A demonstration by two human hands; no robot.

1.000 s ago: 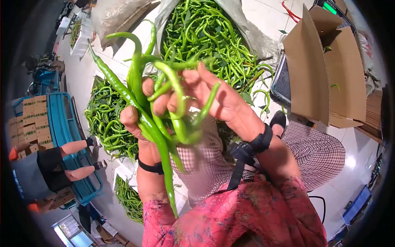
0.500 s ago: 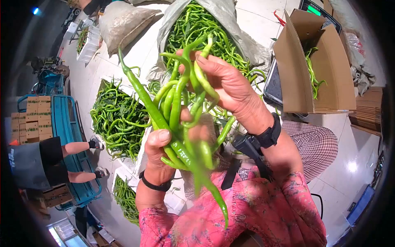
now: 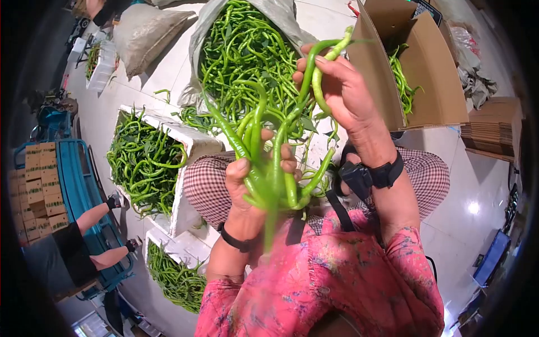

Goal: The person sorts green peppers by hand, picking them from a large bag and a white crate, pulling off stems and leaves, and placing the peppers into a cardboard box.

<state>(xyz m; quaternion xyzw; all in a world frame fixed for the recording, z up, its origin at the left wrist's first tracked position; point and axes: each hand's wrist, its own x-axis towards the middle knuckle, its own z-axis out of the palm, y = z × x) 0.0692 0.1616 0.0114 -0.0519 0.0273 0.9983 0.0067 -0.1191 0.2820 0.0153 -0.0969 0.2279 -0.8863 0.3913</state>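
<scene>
The left hand (image 3: 245, 188) has its fingers curled closed around a bunch of green peppers (image 3: 278, 149), with the thumb on the side. The peppers point in different directions, and the lower part of the bunch is blurred. The right hand (image 3: 352, 95) is higher, and its fingers are closed in a pinch on two peppers (image 3: 318, 92), one darker and one paler. I cannot tell if these two touch the bunch.

Both hands are above the crossed legs, in the air. Beyond them, on the floor (image 3: 443, 196), there is an open sack (image 3: 287, 21), full of green peppers. To the right of it stands a cardboard box (image 3: 441, 84), and some peppers (image 3: 401, 84) lie inside, along its left wall. On the left side is a white foam box (image 3: 193, 147), tilted and filled with peppers and leaves; a second foam box (image 3: 182, 247) with thinner-looking peppers is just nearer to the body. Another person (image 3: 59, 253) is near a blue cart (image 3: 84, 185) at the far left.
</scene>
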